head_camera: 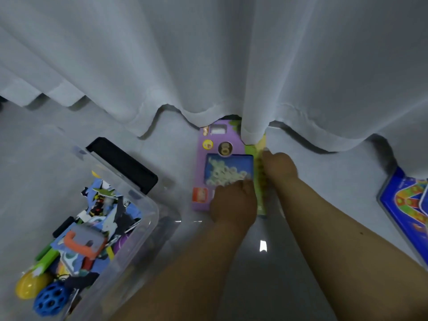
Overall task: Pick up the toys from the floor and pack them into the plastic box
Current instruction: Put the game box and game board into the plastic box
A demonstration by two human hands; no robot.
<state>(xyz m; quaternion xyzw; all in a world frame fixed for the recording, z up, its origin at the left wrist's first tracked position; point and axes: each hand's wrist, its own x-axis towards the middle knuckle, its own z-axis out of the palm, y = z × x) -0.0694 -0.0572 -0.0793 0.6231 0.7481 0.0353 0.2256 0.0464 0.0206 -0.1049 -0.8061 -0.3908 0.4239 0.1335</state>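
— Both hands grip the purple toy box (222,163): left hand (234,200) curled on its near end, right hand (279,166) on its green right edge.
— Writing?
— A red logo, unreadable. It lies on the floor (347,181) under the curtain (208,66) hem, right of the plastic box (148,218).

The curtain (231,66) hangs right over the far end of the purple toy box (222,167), crowding it; bare floor (178,163) between it and the plastic box (129,230) leaves room.
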